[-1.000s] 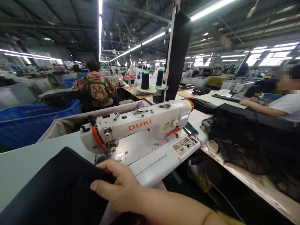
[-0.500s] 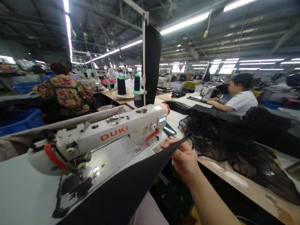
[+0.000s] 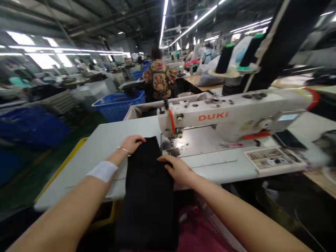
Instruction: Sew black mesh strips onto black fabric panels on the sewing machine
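A long black fabric panel [image 3: 149, 196] lies over the front edge of the sewing table, its lower part hanging down towards me. At its upper left corner my left hand [image 3: 132, 143] is closed on the edge, with a bracelet and a pale band on that arm. My right hand [image 3: 180, 169] pinches the panel's right edge, just in front of the needle area. The white sewing machine [image 3: 194, 117], marked DUKI, stands right beside the panel's top end. Some fingertips are partly hidden against the dark cloth.
A tray of small parts [image 3: 274, 159] and a dark phone-like object [image 3: 290, 140] rest on the right of the table. Thread cones [image 3: 225, 59] stand behind the machine. A blue bin [image 3: 119, 105] is beyond the table, and a person in a floral top [image 3: 160, 78] works farther back.
The view has swung left. My left hand has come into sight. The black panel, earlier stretched up at the right by my right hand, now lies left of the needle, held by both hands.
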Available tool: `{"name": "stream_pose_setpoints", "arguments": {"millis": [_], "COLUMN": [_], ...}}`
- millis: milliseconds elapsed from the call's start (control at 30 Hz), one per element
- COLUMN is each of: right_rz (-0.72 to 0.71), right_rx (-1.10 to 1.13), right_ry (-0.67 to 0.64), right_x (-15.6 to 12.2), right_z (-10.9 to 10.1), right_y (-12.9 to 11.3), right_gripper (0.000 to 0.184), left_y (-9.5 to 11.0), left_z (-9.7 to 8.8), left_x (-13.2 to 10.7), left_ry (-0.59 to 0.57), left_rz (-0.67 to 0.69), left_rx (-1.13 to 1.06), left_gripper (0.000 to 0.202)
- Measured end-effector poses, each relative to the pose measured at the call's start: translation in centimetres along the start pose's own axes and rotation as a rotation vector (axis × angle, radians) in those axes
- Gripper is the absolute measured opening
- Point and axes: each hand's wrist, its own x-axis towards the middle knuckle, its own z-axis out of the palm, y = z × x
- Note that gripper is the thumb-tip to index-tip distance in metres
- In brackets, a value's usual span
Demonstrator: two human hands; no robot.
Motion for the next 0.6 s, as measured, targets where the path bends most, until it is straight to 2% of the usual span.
{"name": "stream_pose_setpoints", "arguments": {"millis": [67, 133, 233, 300, 467, 600], "right_rz": [-0.028, -0.055, -0.074, -0.075, -0.088, -0.112], "right_rx": [-0.05, -0.121, -0.221, -0.274, -0.353, -0.388], "right_ry": [-0.024, -0.035, -0.048, -0.06, -0.091, -0.158], "right_x": [0.9, 0.7, -0.3, -0.5, 0.7, 0.0], "right_z": [3.2, 4.3, 3.8, 3.2, 2.2, 0.9], "right_y": [1.0, 2.0, 3.0, 3.3, 4.1, 4.2], "right_gripper": [0.036, 0.038, 0.041, 0.042, 0.049, 0.057], "left_y": [-0.9, -0.7, -0.1, -0.2, 0.0, 2.7], "left_z": [0.7, 2.6, 5.7, 7.1, 8.0, 9.0], "left_x": [-1.8, -2.7, -3.1, -2.9, -1.5, -2.1], "left_ry": [-0.013, -0.021, -0.046, -0.061, -0.111, -0.11], "left_rz": [0.009, 0.048, 0.075, 0.074, 0.126, 0.149], "left_rx": [0.089, 0.146, 0.183, 0.19, 0.166, 0.139], "left_gripper": [0.018, 0.023, 0.036, 0.043, 0.043, 0.042]}}
